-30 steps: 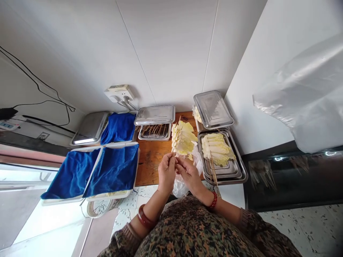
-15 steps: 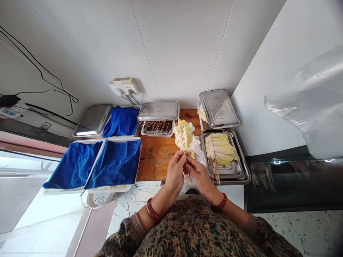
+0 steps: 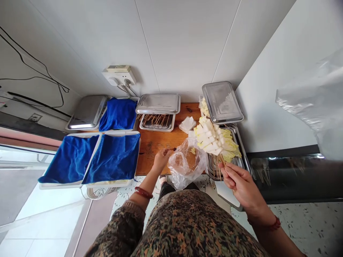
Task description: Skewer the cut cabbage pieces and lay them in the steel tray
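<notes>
My right hand [image 3: 238, 180] is closed round the thin sticks of a bunch of Chinese cabbage skewers [image 3: 210, 135]. The pale, folded cabbage pieces are at the far end, over the metal tray [image 3: 242, 146] on the right. More cabbage skewers [image 3: 230, 142] lie in that tray, partly covered by the held bunch. My left hand [image 3: 161, 159] is at the left side of a clear plastic bag [image 3: 184, 171], its fingers curled together. Whether they pinch the bag's edge or something small is too unclear to see.
Blue cloths [image 3: 112, 157] cover white trays on the left. A metal lid [image 3: 158, 103] rests above a tray of sticks [image 3: 158, 121] at the back. Another lid [image 3: 223, 101] leans at the back right. White crumpled plastic [image 3: 187, 124] lies on the wooden table [image 3: 150, 142].
My hands have moved apart. The right one has carried the cabbage skewers right, over the tray; the left has let go of them and moved left beside the plastic bag.
</notes>
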`<state>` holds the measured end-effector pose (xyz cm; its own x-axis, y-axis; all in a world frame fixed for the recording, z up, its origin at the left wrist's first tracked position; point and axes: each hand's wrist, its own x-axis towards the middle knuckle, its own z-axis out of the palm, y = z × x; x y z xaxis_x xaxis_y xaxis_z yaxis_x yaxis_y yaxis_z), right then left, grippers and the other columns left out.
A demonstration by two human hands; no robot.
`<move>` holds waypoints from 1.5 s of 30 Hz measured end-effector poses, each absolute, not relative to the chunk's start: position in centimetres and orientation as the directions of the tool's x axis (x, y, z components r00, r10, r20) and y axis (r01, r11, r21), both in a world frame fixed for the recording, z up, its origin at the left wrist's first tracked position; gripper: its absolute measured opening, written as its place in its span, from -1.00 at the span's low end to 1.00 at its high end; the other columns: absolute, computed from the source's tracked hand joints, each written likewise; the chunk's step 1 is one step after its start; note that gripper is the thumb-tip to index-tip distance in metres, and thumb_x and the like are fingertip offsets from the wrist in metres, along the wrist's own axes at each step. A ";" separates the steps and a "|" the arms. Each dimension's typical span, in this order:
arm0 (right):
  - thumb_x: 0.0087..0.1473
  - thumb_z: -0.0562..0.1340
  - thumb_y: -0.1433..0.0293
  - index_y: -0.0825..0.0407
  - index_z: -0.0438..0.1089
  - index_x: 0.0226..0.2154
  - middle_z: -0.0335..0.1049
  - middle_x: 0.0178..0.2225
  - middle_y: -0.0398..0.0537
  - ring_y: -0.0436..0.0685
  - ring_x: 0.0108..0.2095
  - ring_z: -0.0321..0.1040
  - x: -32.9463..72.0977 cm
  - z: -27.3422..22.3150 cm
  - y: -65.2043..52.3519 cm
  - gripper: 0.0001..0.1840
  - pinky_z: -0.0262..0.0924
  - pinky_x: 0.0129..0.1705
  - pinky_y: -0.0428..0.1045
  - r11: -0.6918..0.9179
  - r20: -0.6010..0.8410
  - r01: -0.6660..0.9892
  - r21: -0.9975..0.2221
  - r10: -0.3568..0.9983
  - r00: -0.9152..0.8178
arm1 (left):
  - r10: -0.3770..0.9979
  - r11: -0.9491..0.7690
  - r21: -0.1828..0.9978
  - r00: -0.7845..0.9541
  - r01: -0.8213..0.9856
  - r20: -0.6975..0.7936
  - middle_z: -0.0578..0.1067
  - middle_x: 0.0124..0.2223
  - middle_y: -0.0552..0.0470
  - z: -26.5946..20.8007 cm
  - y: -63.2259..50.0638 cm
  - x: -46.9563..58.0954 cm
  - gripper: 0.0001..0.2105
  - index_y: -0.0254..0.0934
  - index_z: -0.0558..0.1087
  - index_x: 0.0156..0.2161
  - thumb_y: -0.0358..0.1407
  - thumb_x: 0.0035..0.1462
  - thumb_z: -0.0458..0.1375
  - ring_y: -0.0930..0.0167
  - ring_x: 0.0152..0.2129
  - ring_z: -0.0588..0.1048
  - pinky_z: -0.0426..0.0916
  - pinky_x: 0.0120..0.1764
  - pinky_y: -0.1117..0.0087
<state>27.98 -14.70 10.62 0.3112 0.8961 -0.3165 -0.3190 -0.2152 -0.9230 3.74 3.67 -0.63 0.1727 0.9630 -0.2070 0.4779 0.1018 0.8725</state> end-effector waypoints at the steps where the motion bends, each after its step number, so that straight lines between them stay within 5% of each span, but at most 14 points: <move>1: -0.01 0.37 0.16 -0.01 0.54 -0.33 0.24 -0.50 -0.13 -0.08 -0.61 -0.16 28.0 10.6 -15.0 -0.74 -0.23 -0.61 -0.08 -0.226 -0.325 -0.315 -0.922 0.894 0.310 | 0.958 0.092 0.849 0.186 0.520 -0.218 0.56 -0.21 -0.09 -1.3 4.2 4.0 -0.73 -0.29 0.52 -0.20 -0.15 0.08 0.16 0.28 -0.23 0.50 0.33 -0.09 0.28; 7: -0.03 0.37 0.13 0.01 0.55 -0.27 0.06 -0.58 -0.24 -0.11 -0.62 -0.22 26.5 9.5 -15.8 -0.66 -0.36 -0.61 -0.10 -0.325 -0.443 -0.405 -0.855 0.863 0.242 | 0.925 0.005 0.717 0.270 0.697 -0.268 0.44 0.04 -0.26 -3.5 5.6 8.2 -0.41 -0.32 0.44 0.03 -0.05 -0.11 0.30 0.08 0.02 0.38 0.22 0.05 0.13; 14: -0.08 0.39 0.14 0.05 0.50 -0.32 0.06 -0.56 -0.26 -0.15 -0.62 -0.24 24.0 6.5 -15.5 -0.66 -0.38 -0.62 -0.14 -0.407 -0.570 -0.528 -0.745 0.800 0.188 | 0.811 -0.074 0.669 0.435 0.740 -0.391 0.50 -0.46 0.03 -5.3 6.1 5.8 -0.88 -0.28 0.48 -0.48 -0.27 -0.09 0.28 0.35 -0.44 0.47 0.31 -0.30 0.38; 18: -0.08 0.39 0.13 0.07 0.47 -0.36 0.03 -0.58 -0.29 -0.16 -0.63 -0.27 23.5 4.6 -15.0 -0.65 -0.41 -0.62 -0.14 -0.441 -0.597 -0.514 -0.736 0.780 0.185 | 0.875 -0.107 0.692 0.398 0.714 -0.276 0.42 -0.51 0.11 -5.0 6.0 3.4 -0.91 -0.28 0.39 -0.52 -0.39 -0.04 0.19 0.42 -0.49 0.40 0.27 -0.33 0.42; 25: -0.08 0.38 0.07 0.06 0.48 -0.27 0.09 -0.55 -0.25 -0.13 -0.63 -0.17 22.3 3.4 -11.7 -0.57 -0.36 -0.63 -0.11 -0.350 -0.519 -0.456 -0.818 0.791 0.324 | 0.959 -0.198 0.771 0.283 0.605 0.025 0.46 -0.34 0.04 -2.5 7.1 1.8 -0.88 -0.26 0.37 -0.27 -0.28 0.20 0.02 0.42 -0.39 0.44 0.34 -0.28 0.42; 30: -0.07 0.37 0.07 0.05 0.47 -0.31 0.10 -0.53 -0.24 -0.12 -0.60 -0.19 20.8 3.5 -9.0 -0.60 -0.34 -0.63 -0.11 -0.311 -0.472 -0.445 -0.840 0.824 0.314 | 0.910 -0.336 0.769 0.396 0.543 0.118 0.52 -0.20 -0.04 -2.4 6.0 0.3 -0.91 -0.25 0.42 -0.25 -0.37 0.08 0.18 0.32 -0.19 0.49 0.38 -0.06 0.28; 36: -0.07 0.39 0.09 0.06 0.48 -0.35 0.06 -0.53 -0.24 -0.12 -0.59 -0.20 19.4 4.1 -8.4 -0.63 -0.31 -0.62 -0.12 -0.324 -0.494 -0.482 -0.814 0.822 0.284 | 0.732 -0.607 0.568 0.670 0.556 0.125 0.45 0.08 -0.24 -0.4 2.2 -1.9 -0.91 -0.29 0.42 -0.38 -0.48 0.12 0.10 0.17 -0.03 0.45 0.34 0.04 0.04; 40: -0.07 0.39 0.09 0.06 0.48 -0.31 0.06 -0.53 -0.24 -0.12 -0.59 -0.16 18.7 5.1 -8.2 -0.61 -0.32 -0.62 -0.13 -0.325 -0.493 -0.491 -0.808 0.829 0.264 | 0.638 -0.473 0.790 0.770 0.389 0.003 0.52 0.01 -0.15 3.5 0.9 -1.4 -0.86 -0.28 0.45 -0.31 -0.40 0.22 0.04 0.28 -0.05 0.48 0.36 0.01 0.24; 43: -0.07 0.38 0.09 0.06 0.45 -0.37 0.08 -0.51 -0.23 -0.12 -0.59 -0.17 18.2 5.7 -8.0 -0.62 -0.37 -0.62 -0.11 -0.325 -0.480 -0.490 -0.809 0.847 0.231 | 0.259 -0.275 0.934 0.953 0.227 -0.155 0.56 -0.01 -0.06 4.7 0.9 -0.4 -0.83 -0.25 0.50 -0.20 -0.26 0.20 0.11 0.36 -0.15 0.53 0.39 -0.14 0.41; 45: -0.05 0.37 0.08 0.05 0.42 -0.42 0.09 -0.51 -0.23 -0.12 -0.59 -0.21 17.9 5.7 -8.1 -0.63 -0.39 -0.62 -0.11 -0.343 -0.480 -0.488 -0.803 0.857 0.188 | 0.155 -0.214 0.944 0.963 0.253 -0.222 0.58 -0.05 -0.06 4.2 1.2 0.2 -0.75 -0.26 0.52 -0.13 -0.19 0.20 0.10 0.34 -0.17 0.53 0.39 -0.14 0.40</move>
<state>17.92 -8.12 5.69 0.1884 0.8565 -0.4805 -0.4879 -0.3430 -0.8027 0.17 1.21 4.17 0.9625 0.1550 -0.2225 0.2526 -0.2140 0.9436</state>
